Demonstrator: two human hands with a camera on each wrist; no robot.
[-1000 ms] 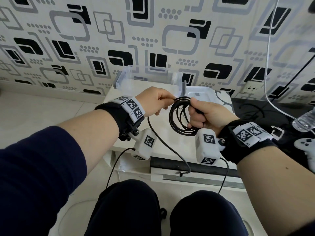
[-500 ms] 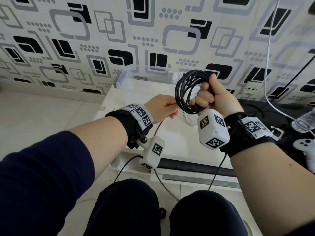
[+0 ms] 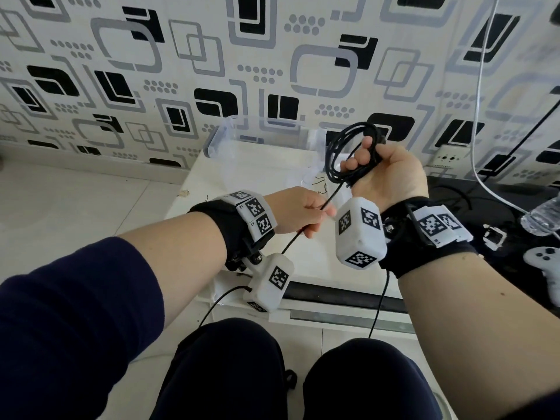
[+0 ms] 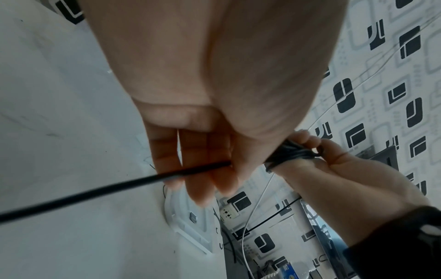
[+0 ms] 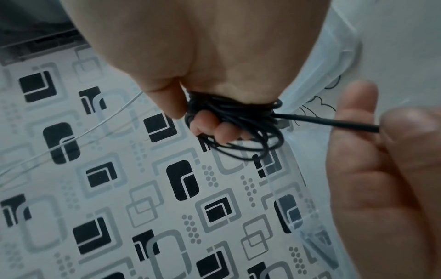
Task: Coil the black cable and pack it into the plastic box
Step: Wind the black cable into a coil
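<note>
Fingers [image 5: 222,132] of the right hand [image 3: 391,177] curl through the coiled black cable [image 3: 342,153], gripping the loops (fingertips visible only from the right wrist). Left hand [image 3: 295,212] pinches the straight run below. Head view alone shows the plastic box [image 3: 218,140] on the white table [image 3: 303,262], behind both hands.

head view looks down; both close wrist views share the black cable [image 3: 339,153].
</note>
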